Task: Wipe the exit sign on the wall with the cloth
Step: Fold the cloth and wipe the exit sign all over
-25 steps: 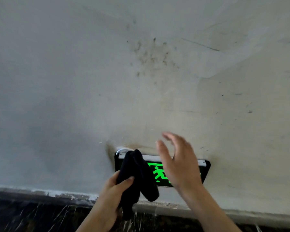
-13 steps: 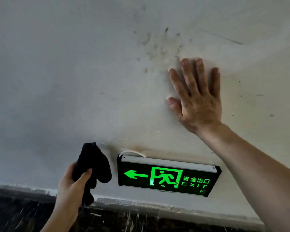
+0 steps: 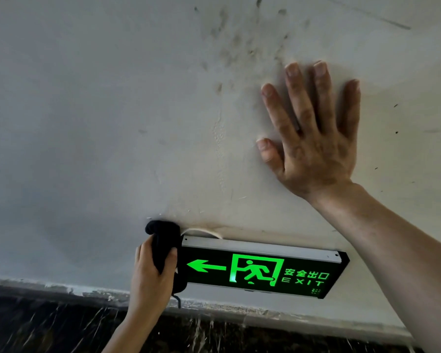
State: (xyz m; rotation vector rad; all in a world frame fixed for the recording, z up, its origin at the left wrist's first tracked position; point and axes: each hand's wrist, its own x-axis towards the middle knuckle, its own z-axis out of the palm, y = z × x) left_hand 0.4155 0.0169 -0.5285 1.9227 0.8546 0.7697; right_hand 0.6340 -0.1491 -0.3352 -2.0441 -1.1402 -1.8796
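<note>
A: Where is the sign?

B: The black rectangular exit sign with a lit green arrow, a running figure and the word EXIT (image 3: pixel 262 270) is fixed low on the pale plaster wall (image 3: pixel 99 123). It has a grey metal strip (image 3: pixel 260 247) along its top edge, and a thin white cable (image 3: pixel 204 231) curves out above its left corner.

A: And the cloth?

B: The bunched black fabric cloth (image 3: pixel 164 240) is touching the left end of the sign, at the upper corner. The left hand (image 3: pixel 152 278) holds it; the fingers are closed around the cloth, with the thumb pressed on its front. A thin dark string hangs down from the cloth, below the hand.

A: What does the other hand do?

B: The right hand (image 3: pixel 313 149) lies flat on the wall, above the sign and well apart from it. Its fingers are spread and it holds nothing.

A: How does the wall look?

B: It is not clean. There are dark smudges (image 3: pixel 229 47) up and to the left of the right hand, small specks on the right side, and a brownish stain just above the sign. Below the sign runs a chipped pale edge (image 3: pixel 87 293), and under it a dark surface with white streaks (image 3: pixel 61 327), maybe stone; I cannot tell.
</note>
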